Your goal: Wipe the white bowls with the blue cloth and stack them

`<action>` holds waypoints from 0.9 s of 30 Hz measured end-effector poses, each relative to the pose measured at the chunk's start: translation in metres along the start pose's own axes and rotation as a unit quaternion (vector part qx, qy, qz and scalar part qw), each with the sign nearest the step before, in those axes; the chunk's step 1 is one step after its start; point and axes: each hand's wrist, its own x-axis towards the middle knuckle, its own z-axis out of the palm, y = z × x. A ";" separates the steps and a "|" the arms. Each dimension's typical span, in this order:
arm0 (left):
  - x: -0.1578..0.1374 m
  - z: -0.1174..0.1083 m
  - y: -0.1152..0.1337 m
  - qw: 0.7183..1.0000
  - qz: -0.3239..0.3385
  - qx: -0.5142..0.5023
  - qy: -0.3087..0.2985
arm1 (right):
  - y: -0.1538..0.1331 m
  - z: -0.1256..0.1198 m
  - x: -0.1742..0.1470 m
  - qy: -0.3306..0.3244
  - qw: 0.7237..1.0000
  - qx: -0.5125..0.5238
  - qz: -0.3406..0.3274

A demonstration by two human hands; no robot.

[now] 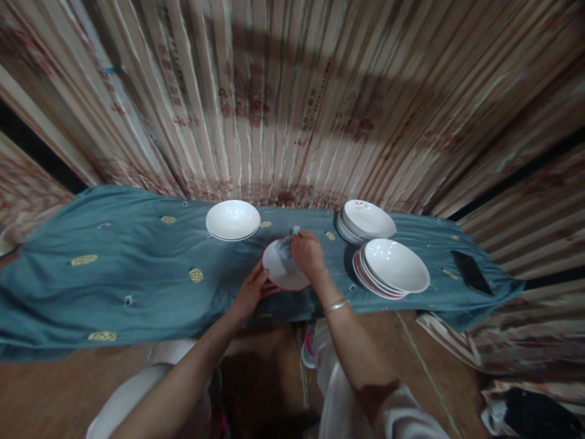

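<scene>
A white plate with a red rim [292, 280] is held near the front middle of the cloth-covered table. My left hand [254, 286] grips its left edge, thumb over the rim and fingers beneath. Over the plate's upper right part, my right hand [307, 251] is closed on a light blue cloth [284, 246] that lies against the plate's inner face. On the left stands a short stack of white plates [233, 220]. To the right are a taller stack of white plates [368, 219] with a small floral print and, nearer me, another stack of bowl-like plates [397, 266].
A teal tablecloth [150, 286] with yellow pineapple prints covers the long narrow table. A black phone [472, 272] lies at its right end. Pleated, patterned curtains [274, 110] hang right behind the table. Below is a brown floor [393, 341], with a dark bundle [543, 411] at lower right.
</scene>
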 end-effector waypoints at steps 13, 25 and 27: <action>0.008 -0.017 0.000 0.939 0.198 0.275 0.056 | 0.079 -0.001 -0.030 -0.019 0.938 0.312 0.151; -0.012 0.017 -0.008 0.665 0.404 0.620 -0.101 | 0.063 0.022 -0.015 0.013 0.870 0.464 0.167; -0.016 0.026 -0.008 0.666 0.376 0.633 -0.117 | 0.059 0.025 -0.013 0.018 0.864 0.474 0.172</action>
